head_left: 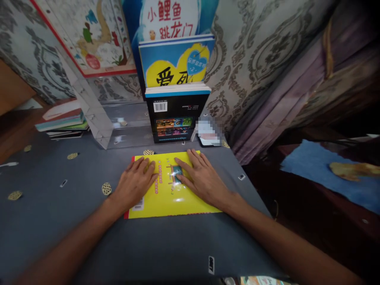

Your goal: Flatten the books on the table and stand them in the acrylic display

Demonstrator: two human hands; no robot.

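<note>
A clear plastic rack (126, 136) with glossy upright books (176, 109) stands along the tabletop's (74, 229) far edge, a partly blurred phone (209, 138) by the far right corner. A purple cloth curtain (285, 85) hangs beyond the right edge. Near that edge, the smooth, rectangular yellow book (166, 205) lies flat beneath the left hand (136, 180) and right hand (203, 180), fingers loosely spread on its cover.

A pale wall (261, 39) with dark scrollwork rises behind the grey tabletop (59, 221), which bears yellowish prints (106, 189). A mauve curtain (285, 91) hangs at right; beside it, a blue cloth (305, 174) lies in dimness. A brown panel (13, 89) shows far left.
</note>
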